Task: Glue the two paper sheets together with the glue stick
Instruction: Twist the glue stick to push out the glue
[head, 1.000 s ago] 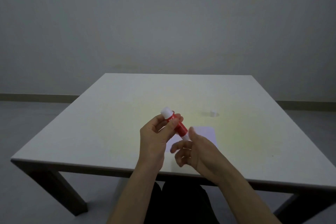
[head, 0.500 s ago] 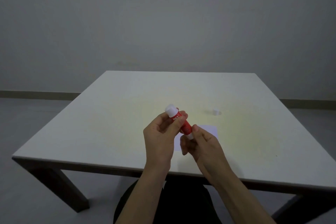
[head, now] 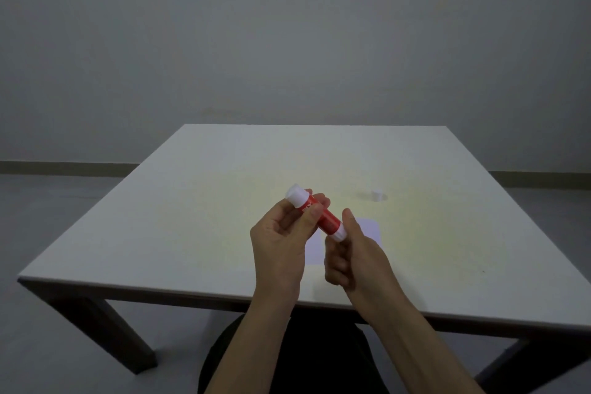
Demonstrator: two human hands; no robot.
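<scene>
- The glue stick [head: 323,216], red with a white end at each tip, is held in the air above the table [head: 179,233], over its near middle, tilted with the far white end up and to the left.
- The left hand [head: 281,243] grasps the stick around its upper red part, thumb and fingers closed on the barrel.
- The right hand [head: 355,253] pinches the lower white end of the stick, thumb on top and fingers curled beneath.
- The paper [head: 371,229] lies flat on the table right under the hands, mostly hidden by them; whether it is one sheet or two I cannot tell.
- A small white cap [head: 377,194] stands on the table beyond the paper, to the right of the stick and well apart from both hands.
- The person's dark lap shows below the table's near edge.
</scene>
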